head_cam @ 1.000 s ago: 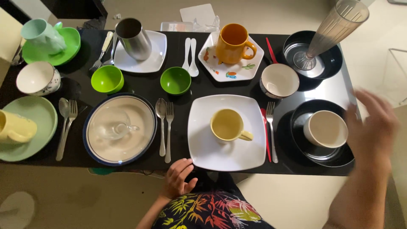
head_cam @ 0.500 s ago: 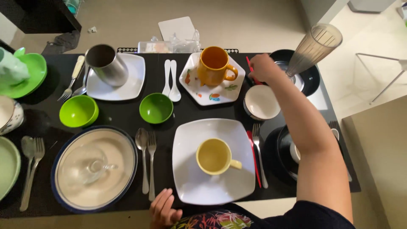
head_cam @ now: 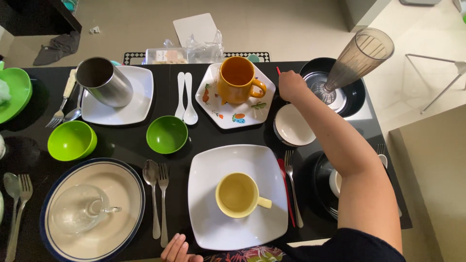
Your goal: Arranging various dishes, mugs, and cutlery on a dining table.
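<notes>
My right hand (head_cam: 291, 85) reaches across the black table (head_cam: 208, 131) and is closed on a thin red utensil (head_cam: 278, 71), whose tip sticks out beside the hexagonal patterned plate (head_cam: 242, 114) with the orange mug (head_cam: 237, 80). Just below the hand sits a white bowl (head_cam: 292, 124). To its right a tall ribbed clear glass (head_cam: 357, 56) stands on a black plate (head_cam: 357, 92). My left hand (head_cam: 177, 250) rests at the table's near edge, holding nothing, next to the square white plate (head_cam: 204, 228) with a yellow cup (head_cam: 238, 195).
Two green bowls (head_cam: 166, 134) (head_cam: 72, 140), a steel cup (head_cam: 103, 81) on a white plate, white spoons (head_cam: 185, 99), a round blue-rimmed plate (head_cam: 116, 228) with a glass mug, and a spoon and fork (head_cam: 159, 199) fill the left. My arm hides a black plate with a cup (head_cam: 334, 182).
My right hand swung from the right side over to the red utensil at the far middle and closed on it. The view shifted right and nearer; my left hand slid lower.
</notes>
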